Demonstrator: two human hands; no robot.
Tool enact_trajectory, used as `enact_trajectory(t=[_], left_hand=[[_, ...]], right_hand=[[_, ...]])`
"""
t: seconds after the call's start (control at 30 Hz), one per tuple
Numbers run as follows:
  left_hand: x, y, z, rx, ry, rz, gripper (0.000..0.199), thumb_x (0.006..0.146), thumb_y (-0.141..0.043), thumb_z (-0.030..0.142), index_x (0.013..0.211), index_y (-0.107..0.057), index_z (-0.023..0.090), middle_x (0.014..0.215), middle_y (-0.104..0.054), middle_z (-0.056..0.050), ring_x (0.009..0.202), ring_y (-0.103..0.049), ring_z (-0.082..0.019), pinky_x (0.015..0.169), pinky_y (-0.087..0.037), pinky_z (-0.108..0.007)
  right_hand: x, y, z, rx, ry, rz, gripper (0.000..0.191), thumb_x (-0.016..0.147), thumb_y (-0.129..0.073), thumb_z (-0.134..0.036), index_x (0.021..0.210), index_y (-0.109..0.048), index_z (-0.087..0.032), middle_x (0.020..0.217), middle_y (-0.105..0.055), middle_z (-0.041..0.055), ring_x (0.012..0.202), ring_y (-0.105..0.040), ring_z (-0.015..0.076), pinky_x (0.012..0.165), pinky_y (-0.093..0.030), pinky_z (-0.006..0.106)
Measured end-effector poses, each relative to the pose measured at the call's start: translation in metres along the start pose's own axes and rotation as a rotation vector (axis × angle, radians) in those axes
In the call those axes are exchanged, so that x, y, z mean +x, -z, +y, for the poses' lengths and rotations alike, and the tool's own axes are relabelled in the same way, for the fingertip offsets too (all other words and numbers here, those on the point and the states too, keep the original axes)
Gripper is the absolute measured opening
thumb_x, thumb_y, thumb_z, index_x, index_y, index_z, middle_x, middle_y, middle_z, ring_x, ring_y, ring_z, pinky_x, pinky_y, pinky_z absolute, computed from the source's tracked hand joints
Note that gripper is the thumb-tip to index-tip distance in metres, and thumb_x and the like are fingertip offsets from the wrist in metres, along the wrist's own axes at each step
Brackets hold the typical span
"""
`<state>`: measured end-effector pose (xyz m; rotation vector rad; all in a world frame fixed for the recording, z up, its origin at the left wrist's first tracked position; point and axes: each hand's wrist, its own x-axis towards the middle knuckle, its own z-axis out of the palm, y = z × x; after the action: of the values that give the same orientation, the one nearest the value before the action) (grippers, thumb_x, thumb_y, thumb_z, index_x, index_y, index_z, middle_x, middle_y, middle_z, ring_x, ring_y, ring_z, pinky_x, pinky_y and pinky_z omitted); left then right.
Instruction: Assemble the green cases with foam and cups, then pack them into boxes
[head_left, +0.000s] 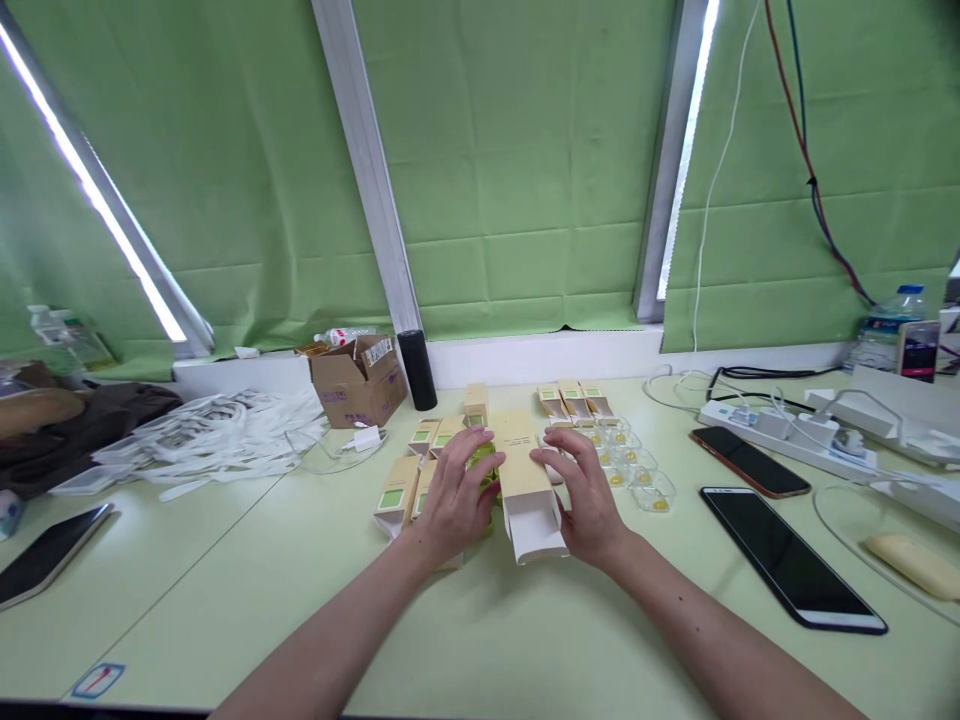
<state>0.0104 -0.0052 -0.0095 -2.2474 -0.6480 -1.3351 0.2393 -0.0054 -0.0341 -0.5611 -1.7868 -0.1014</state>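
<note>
A cream paper box (523,462) is held between my two hands, its white end flap (536,530) open toward me. My left hand (463,485) grips the box's left side with bent fingers. On the opposite side, my right hand (586,492) holds it with thumb and fingers. Green items (484,452) show partly behind my left fingers; their kind is hidden. Several cream boxes with green labels (395,495) lie left of my left hand. To the right of my right hand are clear plastic packs (628,465) with small yellow pieces inside.
More cream boxes (574,400) stand at the back. Beyond are a cardboard carton (358,385), a black cylinder (417,370) and a pile of white strips (217,435). Phones (791,555) and a power strip (787,435) lie on the right; another dark-screened device (52,555) lies far left.
</note>
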Motion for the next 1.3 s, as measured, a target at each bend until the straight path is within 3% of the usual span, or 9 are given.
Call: enact_trajectory(t=[0.27,0.43,0.63,0.83,1.0,1.1,1.2,1.3], left_hand=[[-0.002,-0.005,0.004,-0.253,0.201,-0.049,0.056,0.104,-0.053,0.019,0.158,-0.043,0.026,0.147,-0.062,-0.016,0.142,-0.059,-0.032,0.120,-0.050,-0.060],[-0.009,-0.015,0.005,-0.437,0.452,-0.009,0.060,0.106,-0.061,0.043,0.160,-0.039,0.027,0.140,-0.064,-0.016,0.133,-0.063,-0.031,0.113,-0.057,-0.052],[-0.004,-0.022,0.009,-0.690,0.694,0.008,0.062,0.104,-0.062,0.056,0.154,-0.036,0.030,0.142,-0.058,-0.015,0.116,-0.068,-0.024,0.098,-0.062,-0.041],[0.002,-0.020,0.011,-0.781,0.773,-0.030,0.054,0.106,-0.055,0.058,0.148,-0.034,0.031,0.138,-0.056,-0.013,0.104,-0.070,-0.020,0.089,-0.061,-0.036],[0.002,-0.018,0.014,-0.764,0.828,-0.010,0.047,0.105,-0.058,0.058,0.142,-0.044,0.032,0.141,-0.054,-0.011,0.086,-0.063,-0.013,0.069,-0.053,-0.027],[0.001,-0.017,0.015,-0.773,0.887,-0.036,0.045,0.105,-0.059,0.055,0.141,-0.047,0.031,0.126,-0.060,-0.007,0.075,-0.056,-0.011,0.063,-0.047,-0.024],[-0.001,-0.016,0.016,-0.774,0.928,-0.053,0.046,0.106,-0.059,0.055,0.142,-0.048,0.029,0.107,-0.062,-0.003,0.076,-0.056,-0.013,0.065,-0.047,-0.024],[-0.001,-0.015,0.016,-0.775,0.899,-0.038,0.047,0.105,-0.059,0.057,0.142,-0.051,0.029,0.116,-0.063,-0.006,0.085,-0.061,-0.016,0.070,-0.051,-0.026]], right_hand=[[0.006,0.002,-0.008,0.122,-0.095,-0.070,0.070,0.094,-0.059,-0.016,0.159,-0.043,-0.032,0.149,-0.058,0.0149,0.142,-0.057,0.0361,0.114,-0.054,0.060],[0.009,-0.003,-0.011,0.278,-0.293,-0.026,0.047,0.098,-0.063,-0.025,0.145,-0.058,-0.029,0.140,-0.064,0.0137,0.132,-0.063,0.0337,0.109,-0.057,0.054],[0.007,-0.008,-0.015,0.497,-0.543,-0.014,0.050,0.101,-0.067,-0.038,0.147,-0.049,-0.032,0.148,-0.059,0.0128,0.115,-0.072,0.0273,0.097,-0.063,0.048],[0.006,-0.009,-0.017,0.540,-0.594,-0.060,0.047,0.102,-0.065,-0.041,0.144,-0.046,-0.032,0.151,-0.056,0.0139,0.108,-0.074,0.0253,0.086,-0.066,0.043],[0.007,-0.010,-0.015,0.497,-0.553,-0.064,0.034,0.106,-0.060,-0.045,0.137,-0.054,-0.033,0.154,-0.045,0.0133,0.099,-0.072,0.0203,0.090,-0.065,0.042],[0.008,-0.009,-0.016,0.474,-0.568,-0.090,0.030,0.106,-0.058,-0.048,0.132,-0.061,-0.032,0.153,-0.042,0.0133,0.095,-0.071,0.0188,0.094,-0.064,0.044],[0.009,-0.008,-0.018,0.475,-0.585,-0.109,0.030,0.107,-0.058,-0.049,0.130,-0.064,-0.032,0.152,-0.041,0.0126,0.092,-0.070,0.0176,0.095,-0.063,0.046],[0.010,-0.007,-0.018,0.491,-0.596,-0.098,0.030,0.106,-0.059,-0.050,0.129,-0.066,-0.032,0.150,-0.041,0.0119,0.091,-0.070,0.0171,0.092,-0.063,0.044]])
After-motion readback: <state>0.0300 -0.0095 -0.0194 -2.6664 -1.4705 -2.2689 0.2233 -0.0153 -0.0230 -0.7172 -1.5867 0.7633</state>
